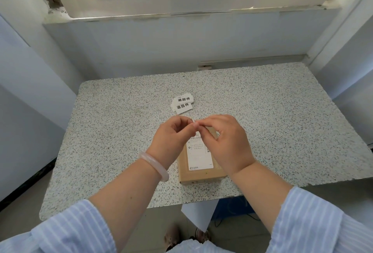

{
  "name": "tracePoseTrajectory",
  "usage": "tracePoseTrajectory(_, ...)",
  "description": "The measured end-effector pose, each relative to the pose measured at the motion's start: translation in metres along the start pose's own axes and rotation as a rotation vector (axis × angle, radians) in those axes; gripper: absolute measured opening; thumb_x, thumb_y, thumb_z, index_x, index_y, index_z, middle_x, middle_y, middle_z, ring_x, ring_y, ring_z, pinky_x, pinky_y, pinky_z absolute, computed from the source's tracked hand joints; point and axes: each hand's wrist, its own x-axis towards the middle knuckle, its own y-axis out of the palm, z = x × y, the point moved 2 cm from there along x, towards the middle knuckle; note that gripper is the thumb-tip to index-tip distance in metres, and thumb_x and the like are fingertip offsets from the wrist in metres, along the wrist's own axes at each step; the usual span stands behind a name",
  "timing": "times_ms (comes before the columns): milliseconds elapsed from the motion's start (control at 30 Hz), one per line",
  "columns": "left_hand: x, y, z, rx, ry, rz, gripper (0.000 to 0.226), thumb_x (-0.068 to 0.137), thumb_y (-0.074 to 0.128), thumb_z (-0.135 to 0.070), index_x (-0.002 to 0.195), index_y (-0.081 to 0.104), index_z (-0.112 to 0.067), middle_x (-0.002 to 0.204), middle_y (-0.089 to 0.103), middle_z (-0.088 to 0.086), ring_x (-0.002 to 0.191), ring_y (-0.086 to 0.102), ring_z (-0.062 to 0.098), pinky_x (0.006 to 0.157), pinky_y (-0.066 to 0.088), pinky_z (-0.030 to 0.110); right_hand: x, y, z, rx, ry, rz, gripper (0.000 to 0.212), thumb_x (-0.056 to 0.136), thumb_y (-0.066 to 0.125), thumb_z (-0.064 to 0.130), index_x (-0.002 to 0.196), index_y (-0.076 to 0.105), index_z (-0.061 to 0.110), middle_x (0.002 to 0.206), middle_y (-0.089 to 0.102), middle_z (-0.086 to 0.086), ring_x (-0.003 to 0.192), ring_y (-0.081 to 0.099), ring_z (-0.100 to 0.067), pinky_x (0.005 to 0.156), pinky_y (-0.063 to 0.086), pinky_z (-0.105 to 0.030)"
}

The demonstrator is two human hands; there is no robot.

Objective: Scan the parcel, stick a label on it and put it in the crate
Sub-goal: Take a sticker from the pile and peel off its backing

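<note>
A small brown cardboard parcel [198,169] lies flat on the speckled table [282,121], near its front edge, with a white shipping label on top. My left hand [171,137] and my right hand [224,141] meet just above the parcel's far end. Their fingertips pinch a small white label [194,122] between them; only a sliver of it shows. A little stack of white labels with black printed characters [182,103] lies on the table just beyond my hands. No scanner and no crate are in view.
White walls close in the table on the left, back and right. A white sheet of paper [198,215] hangs below the table's front edge. A blue object [234,206] stands under the table at the right.
</note>
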Motion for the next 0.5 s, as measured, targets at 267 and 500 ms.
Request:
tracePoseTrajectory(267,0.0006,-0.0005,0.0024,0.032,-0.01,-0.025,0.013,0.087,0.068,-0.022,0.087,0.069,-0.01,0.076,0.067,0.0,0.073,0.062,0.005,0.067,0.047,0.011,-0.0015,0.0029,-0.0024,-0.01,-0.061,-0.041,0.025,0.084,0.058,0.029,0.096,0.075,0.014,0.091,0.072,0.0,0.094,0.052,-0.007,0.085,0.04,-0.02)
tracePoseTrajectory(500,-0.001,0.0005,-0.0005,0.034,0.005,-0.005,0.007,0.089,0.065,-0.018,0.089,0.071,-0.013,0.081,0.071,-0.003,0.07,0.064,-0.001,0.066,0.048,0.01,-0.001,0.0003,-0.0041,-0.013,-0.038,-0.05,0.026,0.084,0.058,0.032,0.097,0.075,0.017,0.092,0.072,0.003,0.095,0.052,-0.005,0.086,0.037,-0.013)
